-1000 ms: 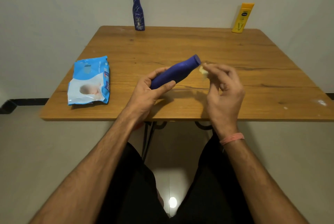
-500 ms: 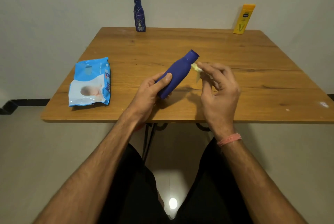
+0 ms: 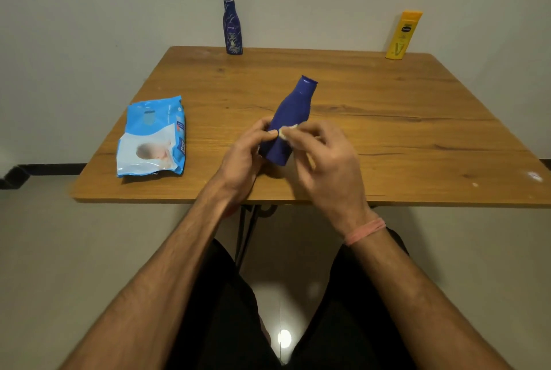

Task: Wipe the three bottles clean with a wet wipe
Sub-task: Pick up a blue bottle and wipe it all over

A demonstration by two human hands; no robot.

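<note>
My left hand [image 3: 244, 155] grips the lower part of a plain blue bottle [image 3: 293, 113], held above the wooden table [image 3: 387, 137] with its cap tilted up and away from me. My right hand [image 3: 325, 155] pinches a small crumpled wet wipe [image 3: 287, 132] and presses it against the bottle's body near my left thumb. A dark blue labelled bottle [image 3: 232, 26] stands upright at the table's far edge, left of centre. A yellow bottle [image 3: 403, 35] stands at the far right corner.
A blue pack of wet wipes [image 3: 152, 137] lies flat on the table's left side. A wall rises right behind the table's far edge. My legs are under the near edge, over a light floor.
The blue bottle has swung from lying nearly sideways to pointing up and away. My right hand with the wipe has moved from the bottle's cap down to its lower body.
</note>
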